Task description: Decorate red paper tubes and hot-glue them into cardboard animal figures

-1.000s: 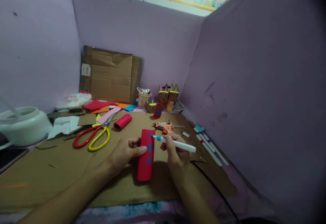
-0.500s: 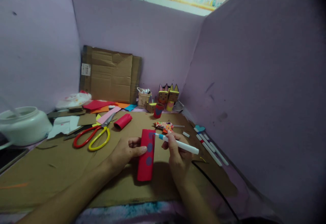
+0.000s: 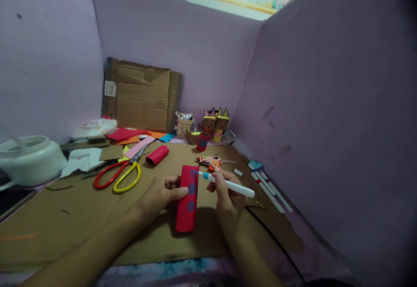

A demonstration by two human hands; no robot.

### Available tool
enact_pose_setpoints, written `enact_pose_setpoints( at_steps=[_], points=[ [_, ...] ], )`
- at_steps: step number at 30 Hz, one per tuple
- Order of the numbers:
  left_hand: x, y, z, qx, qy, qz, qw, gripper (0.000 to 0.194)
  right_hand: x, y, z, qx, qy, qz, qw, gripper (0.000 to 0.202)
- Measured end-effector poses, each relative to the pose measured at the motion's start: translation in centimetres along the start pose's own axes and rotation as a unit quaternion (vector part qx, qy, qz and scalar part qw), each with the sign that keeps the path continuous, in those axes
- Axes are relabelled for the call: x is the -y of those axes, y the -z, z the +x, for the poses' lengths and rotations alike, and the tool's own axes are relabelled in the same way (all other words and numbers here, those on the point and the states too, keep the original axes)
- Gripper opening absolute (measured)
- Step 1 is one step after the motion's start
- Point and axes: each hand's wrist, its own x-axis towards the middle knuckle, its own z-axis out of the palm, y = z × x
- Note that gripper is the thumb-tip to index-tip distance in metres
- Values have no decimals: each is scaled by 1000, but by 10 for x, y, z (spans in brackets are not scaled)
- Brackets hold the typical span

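Just right of the dotted red tube (image 3: 186,201), whose long axis runs near to far, veering slightly right, the right hand (image 3: 227,202) grips a white marker (image 3: 239,188), tip by the farthest dot (image 3: 193,173), while the left hand (image 3: 163,194) clasps the tube's left side.

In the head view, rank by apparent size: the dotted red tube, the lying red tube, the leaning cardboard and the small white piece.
1. leaning cardboard
2. dotted red tube, held nearer the camera
3. lying red tube
4. small white piece
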Motion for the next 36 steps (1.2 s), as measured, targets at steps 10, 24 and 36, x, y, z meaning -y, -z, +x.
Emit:
enact_pose_setpoints(
  at_steps=[10, 24, 36],
  points=[
    [-1, -1, -1, -2, -9, 1, 1000, 40, 0, 0, 0, 19, -4, -5, 1000, 29],
    [1, 0, 0, 0, -16, 5, 1000, 43, 0, -1, 1, 27, -2, -16, 1000, 28],
    [1, 1, 0, 7, -13, 5, 1000, 41, 2, -1, -1, 25, -2, 5, 1000, 28]
  ],
)
